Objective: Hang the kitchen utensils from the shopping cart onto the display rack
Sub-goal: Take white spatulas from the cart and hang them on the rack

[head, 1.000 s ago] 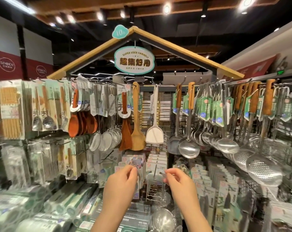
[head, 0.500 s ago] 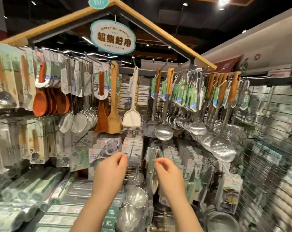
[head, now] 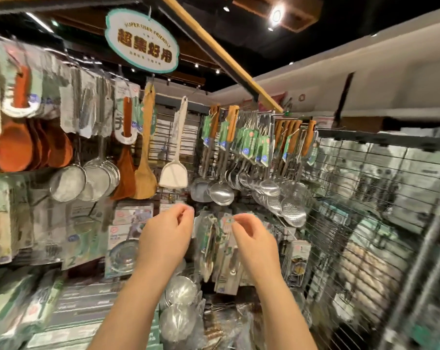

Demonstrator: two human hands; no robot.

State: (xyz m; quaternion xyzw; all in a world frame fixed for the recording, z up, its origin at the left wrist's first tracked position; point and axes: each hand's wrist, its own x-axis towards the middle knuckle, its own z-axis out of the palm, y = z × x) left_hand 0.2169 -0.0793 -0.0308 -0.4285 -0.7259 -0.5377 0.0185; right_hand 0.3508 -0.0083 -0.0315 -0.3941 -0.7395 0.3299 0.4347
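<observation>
The display rack [head: 239,114] carries rows of hanging utensils: wooden spatulas [head: 144,178], a white turner [head: 174,173], steel ladles [head: 221,193] and skimmers [head: 292,210]. Both my hands are raised in front of its lower row. My right hand [head: 256,243] pinches the top card of a packaged steel utensil [head: 211,248] that hangs between my hands. My left hand [head: 165,238] is just left of that pack, with thumb and forefinger curled together. Blur hides whether they hold anything.
A wire grid panel [head: 365,223] fills the right side. Mesh strainers [head: 87,183] and orange spoons [head: 19,147] hang at the left. Boxed goods [head: 128,243] and steel strainers [head: 181,306] sit below my hands. An oval sign [head: 142,41] hangs overhead.
The view has swung to the right and tilted, so the rack slid left. Both hands stay raised at the same hanging pack, the right still pinching its top.
</observation>
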